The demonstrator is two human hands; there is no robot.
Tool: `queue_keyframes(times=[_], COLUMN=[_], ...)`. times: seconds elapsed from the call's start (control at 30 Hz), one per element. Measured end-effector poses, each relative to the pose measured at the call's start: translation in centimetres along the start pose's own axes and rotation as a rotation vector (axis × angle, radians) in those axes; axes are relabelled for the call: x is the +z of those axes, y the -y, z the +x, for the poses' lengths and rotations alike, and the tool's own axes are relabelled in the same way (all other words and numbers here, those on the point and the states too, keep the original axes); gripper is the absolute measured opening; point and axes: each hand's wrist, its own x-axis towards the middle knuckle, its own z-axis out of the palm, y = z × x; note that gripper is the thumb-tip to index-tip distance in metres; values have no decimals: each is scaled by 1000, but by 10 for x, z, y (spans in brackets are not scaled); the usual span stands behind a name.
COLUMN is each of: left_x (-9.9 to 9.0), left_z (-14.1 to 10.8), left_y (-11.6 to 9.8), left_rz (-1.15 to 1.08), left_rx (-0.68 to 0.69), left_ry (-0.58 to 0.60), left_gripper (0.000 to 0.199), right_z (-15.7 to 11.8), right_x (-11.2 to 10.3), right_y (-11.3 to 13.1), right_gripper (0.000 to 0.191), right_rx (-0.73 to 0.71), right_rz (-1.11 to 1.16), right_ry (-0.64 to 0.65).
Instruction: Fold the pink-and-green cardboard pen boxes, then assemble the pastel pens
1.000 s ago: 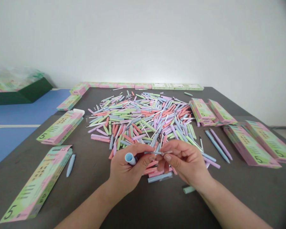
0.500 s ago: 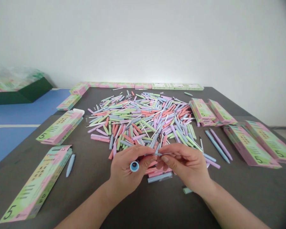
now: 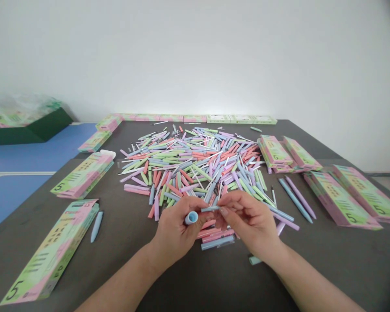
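Over the near edge of a heap of pastel pen parts [image 3: 195,169], my two hands are close together. My left hand [image 3: 177,227] is closed around a hollow light blue pen tube [image 3: 191,217], its round open end facing me; whether it is a cap or a barrel I cannot tell. Between the fingertips of both hands lies a slim light blue pen piece [image 3: 210,209], roughly level. Its right end is pinched by my right hand [image 3: 251,221], whose fingers are curled and partly hide it.
Pen boxes lie at the left, among them a box [image 3: 50,253] and one with a raised flap [image 3: 84,173]. Stacked boxes [image 3: 344,201] stand right, beside a blue pen [image 3: 295,200] and a purple pen [image 3: 300,197]. A lone blue pen part [image 3: 96,226] lies left. A green tray [image 3: 29,128] is far left.
The hollow tube in my left hand has shifted slightly right and up, and its opening looks paler inside. More of the slim blue piece shows between my fingertips.
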Motion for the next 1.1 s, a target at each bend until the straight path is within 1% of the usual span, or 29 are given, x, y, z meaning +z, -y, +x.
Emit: queue_keyframes(times=[0.1, 0.27, 0.37, 0.47, 0.57, 0.67, 0.8, 0.93, 1.03, 1.1], left_x=[1, 1, 0, -2, -1, 0, 1, 1, 1, 2], left_z=[-1, 2, 4, 4, 3, 3, 6, 10, 10, 9], left_y=[2, 2, 0, -1, -1, -1, -1, -2, -2, -2], left_rz=[-29, -1, -15, -84, -161, -200, -221, -260, -314, -363], left_rx=[4, 4, 0, 0, -30, -65, -79, -153, -268, -343], left_ry=[19, 31, 39, 37, 5, -30, -32, 8, 47, 77], left_gripper=[6, 6, 14, 23, 20, 14, 12, 9, 4, 8], right_z=[1, 6, 8, 11, 12, 12, 12, 13, 13, 13], right_x=[0, -3, -4, -5, -4, -4, -5, -4, -2, 0], right_y=[-4, -12, -15, -15, -13, -12, -13, -15, -16, -17], right_gripper=[9, 4, 6, 7, 9, 10, 12, 15, 19, 20], right_rx=[33, 110, 167, 215, 249, 251, 249, 273, 304, 326], right_rz=[48, 196, 314, 394, 421, 418, 405, 418, 450, 468], right_ry=[26, 53, 69, 55, 32, 31, 40, 28, 25, 4])
